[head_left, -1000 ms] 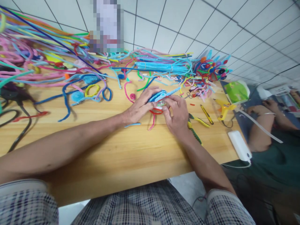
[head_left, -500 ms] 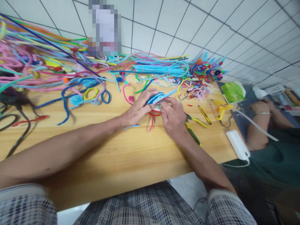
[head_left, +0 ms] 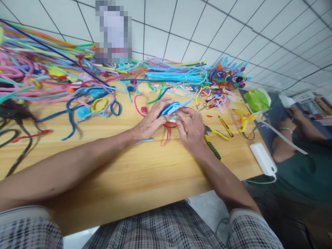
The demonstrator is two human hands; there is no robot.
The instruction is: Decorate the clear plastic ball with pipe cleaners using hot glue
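Note:
Between both hands, low over the table's middle, is a pipe-cleaner craft (head_left: 169,108) with dark blue coils, a light blue strip pointing up to the right and a red loop below. My left hand (head_left: 153,119) grips its left side, fingers behind and thumb in front. On the other side my right hand (head_left: 191,128) has its fingers bent onto the lower right of the craft, partly covering it. A pink pipe cleaner (head_left: 166,137) hangs or lies just beneath. Close to my left wrist lies a short blue piece (head_left: 145,140).
Pliers (head_left: 213,147), a yellow cutter (head_left: 225,126) and a yellow glue gun (head_left: 245,119) lie right, with a white power bank-like box (head_left: 262,159). Bundled light blue pipe cleaners (head_left: 176,76) and finished colourful figures (head_left: 228,76) line the back. Another person's arm (head_left: 284,138) is far right.
The fingers of my right hand have shifted slightly on the craft, which stays between both hands. The other person's hands at the far right have moved a little. The view has shifted slightly.

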